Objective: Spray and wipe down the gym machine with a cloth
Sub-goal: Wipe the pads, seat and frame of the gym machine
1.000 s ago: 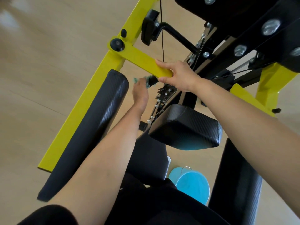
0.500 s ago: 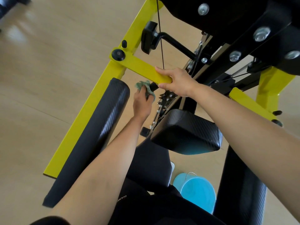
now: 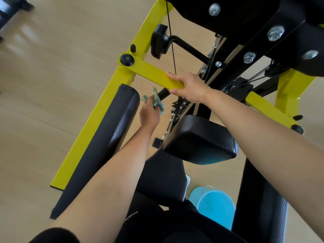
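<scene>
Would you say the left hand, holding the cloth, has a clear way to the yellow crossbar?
Probably yes: the left hand grips the cloth just beneath the yellow crossbar, with only open space between them. The right hand grips only one end of the bar, leaving the rest bare.

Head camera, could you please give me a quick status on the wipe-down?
Left hand grips cloth, by black rod. Right hand grips yellow crossbar. Thin cable runs just past right hand.

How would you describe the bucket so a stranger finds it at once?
Start at the yellow steel frame of the gym machine. Below its black textured pads, on the pale wooden floor, stands a round light-blue plastic bucket. Unlike them, it is smooth and blue.
</scene>
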